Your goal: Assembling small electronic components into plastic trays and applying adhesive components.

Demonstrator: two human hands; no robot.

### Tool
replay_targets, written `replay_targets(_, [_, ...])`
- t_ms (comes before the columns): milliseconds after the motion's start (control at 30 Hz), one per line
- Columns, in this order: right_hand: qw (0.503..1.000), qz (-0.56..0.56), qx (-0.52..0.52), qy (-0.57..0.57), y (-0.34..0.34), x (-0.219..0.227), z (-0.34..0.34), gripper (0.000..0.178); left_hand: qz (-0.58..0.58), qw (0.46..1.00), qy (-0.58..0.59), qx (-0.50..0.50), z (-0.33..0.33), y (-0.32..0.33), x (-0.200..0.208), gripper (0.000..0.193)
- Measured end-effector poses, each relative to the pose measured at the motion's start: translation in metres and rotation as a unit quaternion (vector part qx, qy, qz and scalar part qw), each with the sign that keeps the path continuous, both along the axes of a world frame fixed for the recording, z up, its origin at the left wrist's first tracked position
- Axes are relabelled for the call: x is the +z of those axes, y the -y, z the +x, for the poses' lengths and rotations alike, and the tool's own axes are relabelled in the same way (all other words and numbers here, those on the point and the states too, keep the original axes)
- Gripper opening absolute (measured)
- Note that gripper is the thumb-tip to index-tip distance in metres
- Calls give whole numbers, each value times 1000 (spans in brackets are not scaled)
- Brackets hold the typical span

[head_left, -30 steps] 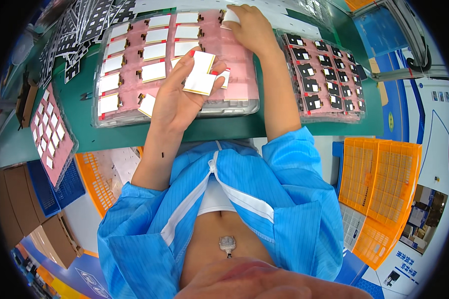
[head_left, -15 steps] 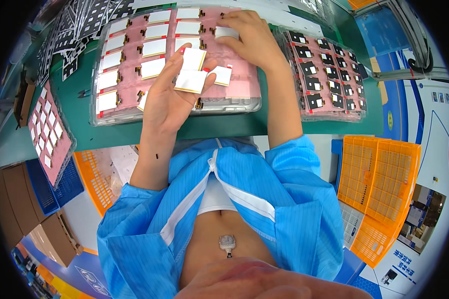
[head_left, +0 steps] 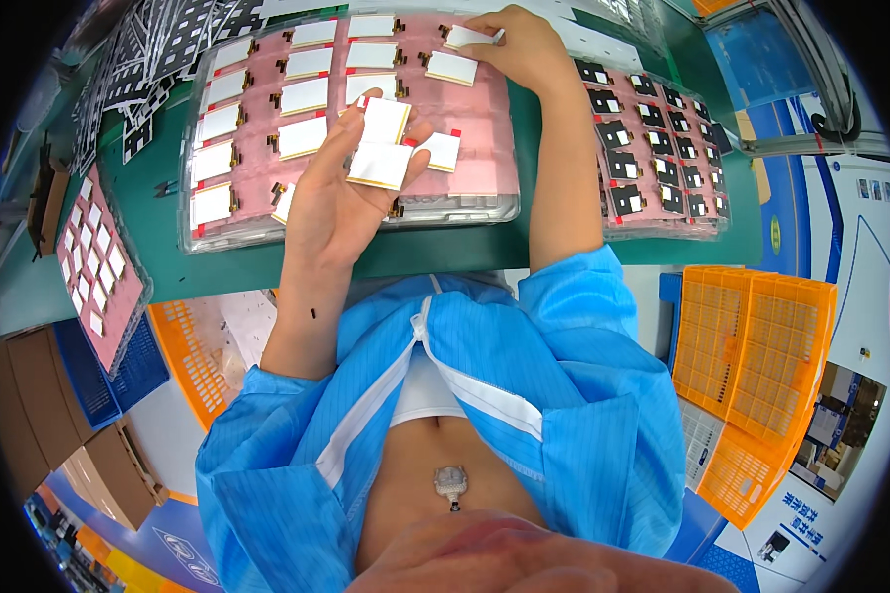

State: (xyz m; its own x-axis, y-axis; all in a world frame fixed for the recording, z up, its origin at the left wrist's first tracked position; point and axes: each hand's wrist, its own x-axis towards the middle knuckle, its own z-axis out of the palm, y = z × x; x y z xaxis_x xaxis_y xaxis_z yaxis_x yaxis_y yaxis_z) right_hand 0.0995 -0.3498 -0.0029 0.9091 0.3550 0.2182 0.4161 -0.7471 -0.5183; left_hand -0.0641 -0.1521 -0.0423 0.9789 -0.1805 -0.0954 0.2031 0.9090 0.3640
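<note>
My left hand point(head_left: 336, 198) is raised over the near edge of a clear tray with a pink liner point(head_left: 485, 183), holding a small stack of flat white rectangular pieces point(head_left: 381, 148) between thumb and fingers. Rows of the same white pieces point(head_left: 302, 94) lie in the tray's pockets. My right hand point(head_left: 519, 44) reaches to the tray's far right corner, its fingertips pinching one white piece point(head_left: 468, 37) down against the pink liner. Another white piece point(head_left: 452, 67) lies just below that hand.
A second tray of small black parts point(head_left: 653, 148) sits right of my right forearm on the green table point(head_left: 247, 267). A pink tray with small white squares point(head_left: 94, 247) stands at the left. Black and white parts point(head_left: 158, 49) lie far left. Orange crates point(head_left: 761, 366) stand lower right.
My right hand placed a white piece in the tray and moved to its far right corner with another piece. My left hand stayed over the tray's near edge with its stack.
</note>
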Motion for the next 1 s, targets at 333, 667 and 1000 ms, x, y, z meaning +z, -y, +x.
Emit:
replay_targets(333, [984,-54,-14,168,0,-8,5,28,-1,1000,-9,-2,1,1,2,40])
replay_targets(667, [991,-31,82,99,-11,-19,18,28,14,1000,-5,9,-1,0,2,42])
replay_targets(1000, [987,39,146,60,8,-29,-7,34,89,996,-18,20,-4,6,16,48])
